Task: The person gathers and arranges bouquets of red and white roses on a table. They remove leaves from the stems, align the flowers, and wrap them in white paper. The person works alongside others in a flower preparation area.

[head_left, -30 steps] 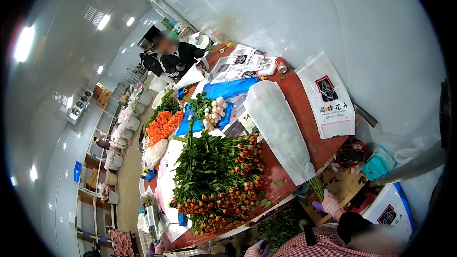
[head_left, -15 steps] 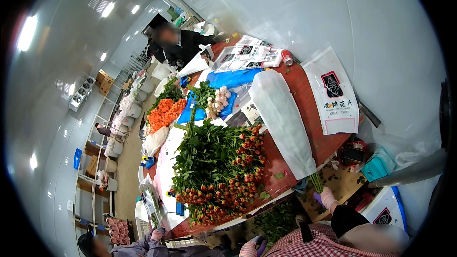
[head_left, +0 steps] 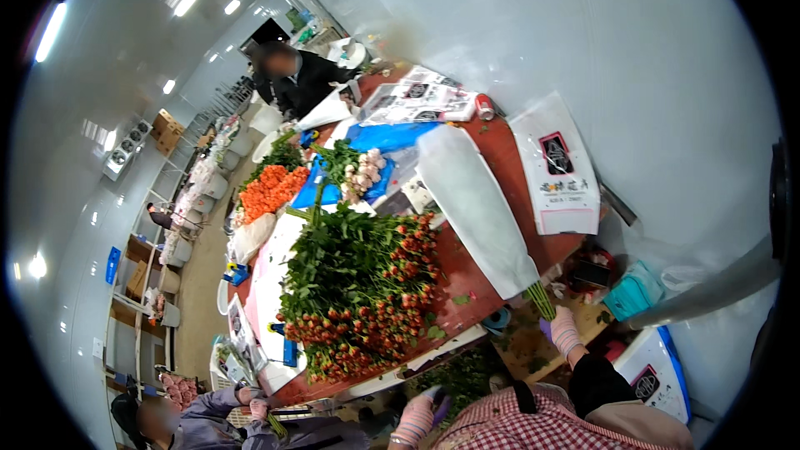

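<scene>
My right hand (head_left: 567, 333), in a pink-striped glove with purple fingers, is closed round the green stems (head_left: 541, 300) at the lower end of a wrapped bunch. A long white paper sleeve (head_left: 475, 204) covers the rest of that bunch, hiding its blooms, and lies slantwise over the red table (head_left: 462, 258). My left hand (head_left: 417, 418), gloved alike, is low in front of me by the checked apron (head_left: 517, 423), slightly blurred. Its fingers look loosely apart, with nothing seen in them. Left of the sleeve lies a big pile of orange-red roses (head_left: 358, 292) with dark leaves.
A flat printed sleeve (head_left: 557, 171) leans at the right. Beyond the pile are pale pink roses (head_left: 362, 173), bright orange flowers (head_left: 273, 192) and a red can (head_left: 485, 107). One co-worker (head_left: 310, 79) is at the far end; another (head_left: 200, 421), at lower left, holds stems.
The whole view has shifted, moving the scene leftward. My left hand has come up further into view. My right hand still grips the stems of the wrapped bunch.
</scene>
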Available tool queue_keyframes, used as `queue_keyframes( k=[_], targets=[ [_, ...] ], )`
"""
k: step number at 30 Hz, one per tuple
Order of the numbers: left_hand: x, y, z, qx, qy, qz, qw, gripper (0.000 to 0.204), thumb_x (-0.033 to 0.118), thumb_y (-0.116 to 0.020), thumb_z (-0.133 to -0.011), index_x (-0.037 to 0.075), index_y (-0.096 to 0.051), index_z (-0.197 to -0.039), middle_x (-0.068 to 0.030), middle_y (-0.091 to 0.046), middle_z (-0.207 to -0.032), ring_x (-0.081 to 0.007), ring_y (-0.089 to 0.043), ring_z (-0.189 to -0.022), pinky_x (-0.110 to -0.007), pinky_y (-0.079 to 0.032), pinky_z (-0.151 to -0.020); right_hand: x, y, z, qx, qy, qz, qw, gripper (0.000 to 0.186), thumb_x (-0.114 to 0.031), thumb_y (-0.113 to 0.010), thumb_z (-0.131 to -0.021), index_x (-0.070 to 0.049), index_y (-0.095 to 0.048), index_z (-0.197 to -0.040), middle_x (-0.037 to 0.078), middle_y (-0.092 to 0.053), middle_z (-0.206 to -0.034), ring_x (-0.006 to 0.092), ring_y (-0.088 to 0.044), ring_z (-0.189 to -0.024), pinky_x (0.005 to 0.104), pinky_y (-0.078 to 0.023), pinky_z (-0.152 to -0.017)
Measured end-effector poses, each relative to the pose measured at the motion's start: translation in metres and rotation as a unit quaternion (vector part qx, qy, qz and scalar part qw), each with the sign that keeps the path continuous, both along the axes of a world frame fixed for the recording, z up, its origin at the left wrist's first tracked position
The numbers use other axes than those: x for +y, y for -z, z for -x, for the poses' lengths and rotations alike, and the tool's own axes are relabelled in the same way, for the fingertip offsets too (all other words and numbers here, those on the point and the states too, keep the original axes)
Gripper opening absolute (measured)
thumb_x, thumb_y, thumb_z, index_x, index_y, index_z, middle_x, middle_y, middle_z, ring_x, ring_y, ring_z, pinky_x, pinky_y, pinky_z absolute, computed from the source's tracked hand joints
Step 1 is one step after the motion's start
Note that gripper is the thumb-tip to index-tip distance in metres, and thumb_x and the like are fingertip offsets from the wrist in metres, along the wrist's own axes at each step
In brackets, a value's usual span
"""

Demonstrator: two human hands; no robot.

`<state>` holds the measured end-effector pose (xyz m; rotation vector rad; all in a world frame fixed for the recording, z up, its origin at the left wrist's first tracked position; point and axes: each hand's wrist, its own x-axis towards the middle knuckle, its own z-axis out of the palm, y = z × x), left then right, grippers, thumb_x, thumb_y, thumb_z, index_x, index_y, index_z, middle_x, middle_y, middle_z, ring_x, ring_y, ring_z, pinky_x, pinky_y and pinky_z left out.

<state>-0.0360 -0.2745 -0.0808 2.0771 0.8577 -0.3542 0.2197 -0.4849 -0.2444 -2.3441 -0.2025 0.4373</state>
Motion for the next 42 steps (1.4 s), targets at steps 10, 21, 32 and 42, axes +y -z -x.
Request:
queue_keyframes(
  k=[10,21,32,42],
  targets=[
    [-0.035,-0.028,-0.123,-0.288,0.084,0.006,0.954,0.023,0.012,-0.062,-0.086,-0.002,-0.059,-0.105,-0.0050,-0.065,-0.084,-0.0094,-0.057,-0.071,-0.025,-0.047,-0.063,-0.018,-0.110,0.045,-0.058,-0.044,0.041,0.996,0.041,-0.031,-0.067,-0.077,-0.004,-0.058,-0.106,0.020,-0.065,-0.082,0.0354,-0.063,-0.078,0.0419,-0.050,-0.070],
    [-0.046,-0.075,-0.139,-0.357,-0.016,0.133,0.924,0.028,0.026,-0.066,-0.084,0.002,-0.054,-0.076,-0.0007,-0.051,-0.057,-0.0064,-0.044,-0.048,-0.023,-0.036,-0.044,-0.012,-0.162,0.065,-0.170,-0.112,-0.092,0.975,0.035,-0.021,-0.062,-0.070,-0.010,-0.060,-0.104,0.017,-0.062,-0.074,0.0343,-0.060,-0.069,0.0434,-0.047,-0.061],
    [-0.006,-0.149,-0.121,-0.430,-0.250,0.477,0.725,0.023,0.033,-0.057,-0.087,0.016,-0.048,-0.074,0.0051,-0.032,-0.047,-0.0077,-0.033,-0.039,-0.022,-0.030,-0.040,-0.034,-0.115,0.054,-0.106,-0.042,-0.091,0.989,0.025,-0.025,-0.068,-0.074,-0.008,-0.065,-0.091,0.016,-0.064,-0.076,0.0334,-0.063,-0.075,0.0394,-0.049,-0.064],
    [0.432,-0.276,0.123,-0.651,-0.317,0.063,0.686,0.027,0.037,-0.045,-0.093,0.013,-0.059,-0.097,-0.0003,-0.058,-0.090,-0.0112,-0.054,-0.081,-0.029,-0.045,-0.073,-0.159,-0.116,0.073,-0.079,-0.112,0.058,0.989,0.020,-0.026,-0.070,-0.068,-0.011,-0.066,-0.082,0.015,-0.064,-0.075,0.0344,-0.061,-0.071,0.0409,-0.048,-0.064]
  ],
)
